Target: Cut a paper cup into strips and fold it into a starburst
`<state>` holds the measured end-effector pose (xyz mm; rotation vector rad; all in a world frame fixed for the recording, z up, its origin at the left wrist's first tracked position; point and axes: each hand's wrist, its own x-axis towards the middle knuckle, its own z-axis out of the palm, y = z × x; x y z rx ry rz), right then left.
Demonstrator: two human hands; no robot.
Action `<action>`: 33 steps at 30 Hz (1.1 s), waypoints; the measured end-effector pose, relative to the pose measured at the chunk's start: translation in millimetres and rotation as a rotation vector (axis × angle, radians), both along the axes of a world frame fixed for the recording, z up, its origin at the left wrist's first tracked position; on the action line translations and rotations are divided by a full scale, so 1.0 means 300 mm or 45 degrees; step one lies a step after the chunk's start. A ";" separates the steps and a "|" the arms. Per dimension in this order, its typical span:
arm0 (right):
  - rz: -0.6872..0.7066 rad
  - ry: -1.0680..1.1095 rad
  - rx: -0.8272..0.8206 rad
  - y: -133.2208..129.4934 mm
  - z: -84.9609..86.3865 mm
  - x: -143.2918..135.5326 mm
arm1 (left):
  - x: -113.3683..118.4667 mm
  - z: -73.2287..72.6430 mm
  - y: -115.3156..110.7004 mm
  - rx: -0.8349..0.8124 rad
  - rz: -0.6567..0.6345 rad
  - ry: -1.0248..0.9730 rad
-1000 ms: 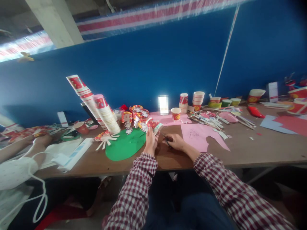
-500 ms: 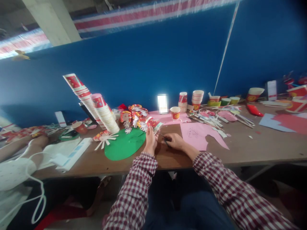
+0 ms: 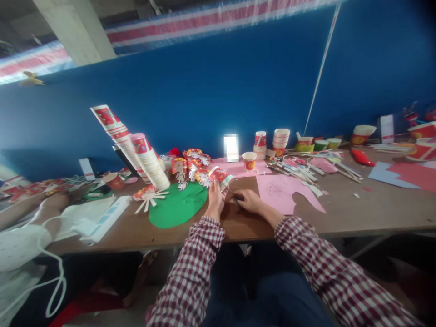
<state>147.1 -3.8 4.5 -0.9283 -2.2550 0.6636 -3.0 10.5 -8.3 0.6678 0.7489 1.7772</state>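
A red and white paper cup, tilted on its side, is in my left hand, whose fingers are closed round it. My right hand grips a dark pair of scissors, with the blades pointing at the cup; whether they touch it I cannot tell. Left of my hands lies a green paper oval, and behind it sit several cut paper-cup figures. To the right of my right hand is a pink paper sheet with a drawing on it and a piece cut out.
Tall stacks of paper cups lean at the left. An upright cup stands ahead, near smaller stacks. Brushes and scraps lie at the right. Beside a white power strip, another person's arm rests on the table.
The cup in my left hand has turned slightly and shifted a little to the right. My right hand and the scissors have barely moved.
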 end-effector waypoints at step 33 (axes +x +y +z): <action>-0.017 0.005 -0.038 0.001 -0.008 0.002 | -0.005 -0.024 0.009 -0.006 0.054 0.029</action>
